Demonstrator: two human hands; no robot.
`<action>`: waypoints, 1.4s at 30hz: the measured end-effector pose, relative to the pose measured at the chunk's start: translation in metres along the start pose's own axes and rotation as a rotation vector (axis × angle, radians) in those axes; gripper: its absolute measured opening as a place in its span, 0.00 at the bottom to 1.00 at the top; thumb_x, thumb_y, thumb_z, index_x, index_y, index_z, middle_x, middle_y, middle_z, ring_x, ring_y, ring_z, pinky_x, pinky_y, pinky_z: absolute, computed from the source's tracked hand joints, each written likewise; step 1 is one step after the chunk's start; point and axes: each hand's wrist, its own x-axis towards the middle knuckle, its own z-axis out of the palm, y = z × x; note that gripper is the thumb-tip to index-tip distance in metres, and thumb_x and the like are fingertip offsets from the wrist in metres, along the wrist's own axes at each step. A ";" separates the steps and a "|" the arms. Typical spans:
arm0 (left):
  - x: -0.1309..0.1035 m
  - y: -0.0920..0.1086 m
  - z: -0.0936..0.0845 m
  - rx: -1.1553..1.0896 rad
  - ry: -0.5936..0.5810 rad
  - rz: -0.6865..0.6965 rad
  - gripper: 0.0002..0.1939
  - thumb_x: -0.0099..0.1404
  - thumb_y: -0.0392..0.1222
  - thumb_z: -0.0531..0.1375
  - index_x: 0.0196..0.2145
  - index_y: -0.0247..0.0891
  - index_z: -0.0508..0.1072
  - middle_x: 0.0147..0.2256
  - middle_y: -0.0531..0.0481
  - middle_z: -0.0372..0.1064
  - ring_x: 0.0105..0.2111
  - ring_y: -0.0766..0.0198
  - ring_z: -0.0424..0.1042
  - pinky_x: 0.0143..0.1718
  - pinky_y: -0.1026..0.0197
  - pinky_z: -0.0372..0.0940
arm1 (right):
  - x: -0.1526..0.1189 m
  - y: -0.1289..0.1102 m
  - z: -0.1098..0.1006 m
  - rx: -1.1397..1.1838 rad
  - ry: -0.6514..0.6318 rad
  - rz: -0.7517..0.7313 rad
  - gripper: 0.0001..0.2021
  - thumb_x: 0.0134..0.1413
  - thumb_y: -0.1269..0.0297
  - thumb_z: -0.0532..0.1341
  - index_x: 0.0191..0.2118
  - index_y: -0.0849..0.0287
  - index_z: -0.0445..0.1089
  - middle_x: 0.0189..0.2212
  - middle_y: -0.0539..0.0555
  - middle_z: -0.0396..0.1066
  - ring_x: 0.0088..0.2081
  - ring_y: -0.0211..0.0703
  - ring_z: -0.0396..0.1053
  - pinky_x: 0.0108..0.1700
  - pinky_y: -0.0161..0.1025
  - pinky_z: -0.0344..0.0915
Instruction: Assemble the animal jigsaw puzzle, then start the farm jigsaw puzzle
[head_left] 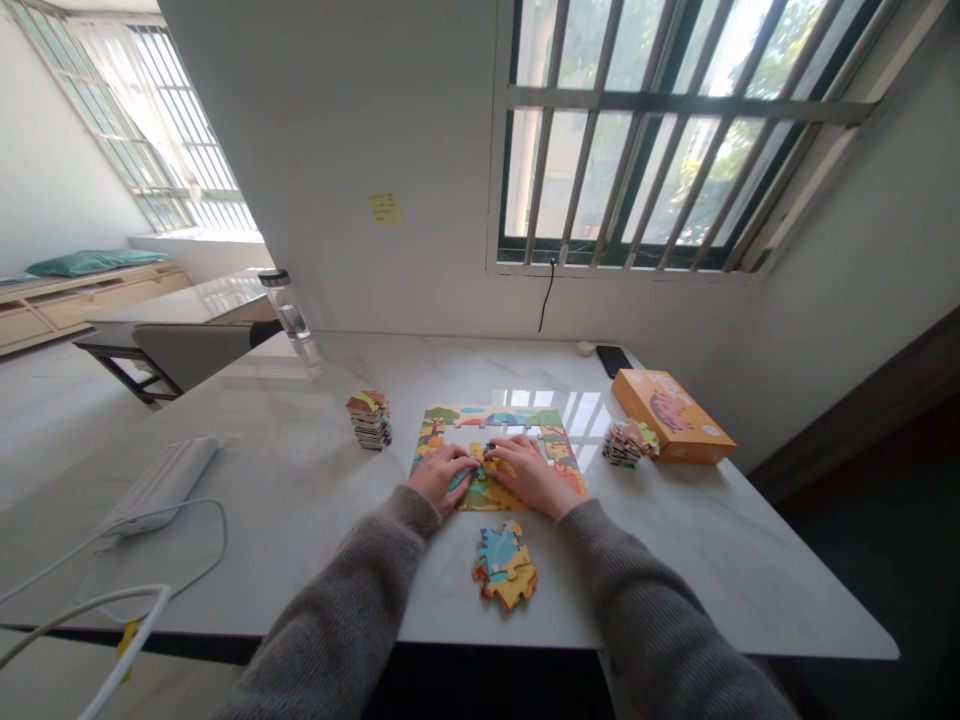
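A partly assembled jigsaw puzzle [517,415] with a colourful picture lies on the white table; its border is joined and a pale gap shows in the middle. My left hand [441,476] rests over its left part, fingers bent and thumb close to the index finger. From the right, my right hand [531,478] reaches over the board with curled fingers. The fingertips of both hands meet around a small puzzle piece [477,455] at the lower inner edge; fingers partly hide it. Nearer my body sits a small pile of loose puzzle pieces [506,562].
A tall stack of pieces [370,420] stands left of the puzzle, and a lower leaning stack [628,443] stands right, beside an orange box [673,415]. A phone [613,360] and bottle [285,305] are farther back. A white power strip [165,485] with cables lies left.
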 end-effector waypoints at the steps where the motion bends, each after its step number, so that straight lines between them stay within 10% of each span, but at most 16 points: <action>1: 0.000 0.001 0.000 -0.001 -0.006 0.001 0.14 0.64 0.38 0.57 0.46 0.42 0.78 0.43 0.44 0.71 0.44 0.53 0.70 0.49 0.50 0.64 | 0.000 0.001 0.001 0.001 0.000 0.004 0.11 0.59 0.67 0.65 0.48 0.52 0.74 0.54 0.57 0.72 0.51 0.53 0.66 0.55 0.55 0.62; 35: -0.001 0.008 0.005 0.032 -0.116 0.072 0.16 0.65 0.37 0.56 0.49 0.38 0.75 0.54 0.41 0.70 0.54 0.51 0.68 0.57 0.45 0.64 | -0.016 -0.018 -0.022 0.084 -0.001 0.082 0.11 0.64 0.69 0.57 0.51 0.55 0.69 0.45 0.57 0.72 0.50 0.50 0.65 0.54 0.50 0.63; 42: -0.001 0.013 0.002 0.005 -0.119 0.024 0.15 0.65 0.37 0.57 0.48 0.38 0.75 0.54 0.43 0.70 0.55 0.51 0.68 0.58 0.47 0.64 | -0.045 -0.051 -0.040 0.217 -0.262 0.009 0.21 0.54 0.56 0.68 0.53 0.54 0.69 0.45 0.55 0.69 0.48 0.50 0.65 0.54 0.49 0.63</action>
